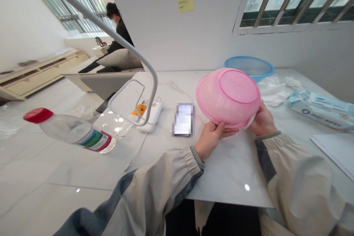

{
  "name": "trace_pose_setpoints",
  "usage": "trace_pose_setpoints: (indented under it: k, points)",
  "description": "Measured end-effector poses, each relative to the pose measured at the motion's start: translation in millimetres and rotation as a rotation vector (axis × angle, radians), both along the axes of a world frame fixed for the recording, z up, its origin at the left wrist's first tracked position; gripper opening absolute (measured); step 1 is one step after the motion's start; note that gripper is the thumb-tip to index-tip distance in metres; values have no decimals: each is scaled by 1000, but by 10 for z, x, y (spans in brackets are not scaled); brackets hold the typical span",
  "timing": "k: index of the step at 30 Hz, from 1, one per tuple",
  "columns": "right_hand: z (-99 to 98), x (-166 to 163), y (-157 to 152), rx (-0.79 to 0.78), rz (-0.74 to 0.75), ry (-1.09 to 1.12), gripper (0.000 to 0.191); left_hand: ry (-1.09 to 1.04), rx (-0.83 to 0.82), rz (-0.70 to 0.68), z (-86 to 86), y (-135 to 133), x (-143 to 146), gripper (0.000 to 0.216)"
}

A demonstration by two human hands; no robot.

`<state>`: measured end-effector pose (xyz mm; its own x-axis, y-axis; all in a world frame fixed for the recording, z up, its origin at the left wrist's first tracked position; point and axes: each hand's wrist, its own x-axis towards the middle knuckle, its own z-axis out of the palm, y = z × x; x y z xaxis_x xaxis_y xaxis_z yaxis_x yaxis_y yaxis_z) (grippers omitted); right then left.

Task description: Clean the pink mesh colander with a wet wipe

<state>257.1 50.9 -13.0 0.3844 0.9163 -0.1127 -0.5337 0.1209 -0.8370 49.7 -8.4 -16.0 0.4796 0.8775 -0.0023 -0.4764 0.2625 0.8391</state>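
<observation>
A pink plastic strainer basket (228, 96) is held up above the white table (226, 169), its perforated bottom turned toward me. My left hand (211, 138) grips its lower rim, fingers curled round the edge. On the lower right side my right hand (262, 120) holds the rim together with a bit of white cloth or tissue pressed against it. Just behind the pink basket stands a blue basin (250, 66).
A phone (183, 118) lies left of the basket, beside a white device (149, 112) at the base of a bent lamp arm (118, 38). A clear bottle with a red cap (72, 131) is at the left. Crumpled tissues (272, 90) and a wipes pack (322, 108) lie right. A person sits far back left.
</observation>
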Motion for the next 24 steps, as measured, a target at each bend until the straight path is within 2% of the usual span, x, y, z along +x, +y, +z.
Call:
trace_pose_setpoints:
  k: [1,5,9,14,20,24]
  points:
    - [42,-40,-18,-3,9,26,20,-10,-4,18,-8,10,4,72]
    - [125,-92,-72,-37,83,110,48,-35,-10,98,-4,29,11,70]
    - [122,-45,-80,-84,120,171,40,-59,-21,181,20,35,5,64]
    - [132,-5,-90,-149,168,220,34,-75,5,220,27,44,-4,60]
    - [152,-28,-93,-158,168,203,10,-102,1,229,28,52,-6,55]
    - [132,-73,-94,-146,182,134,14,-117,-21,208,32,44,0,54]
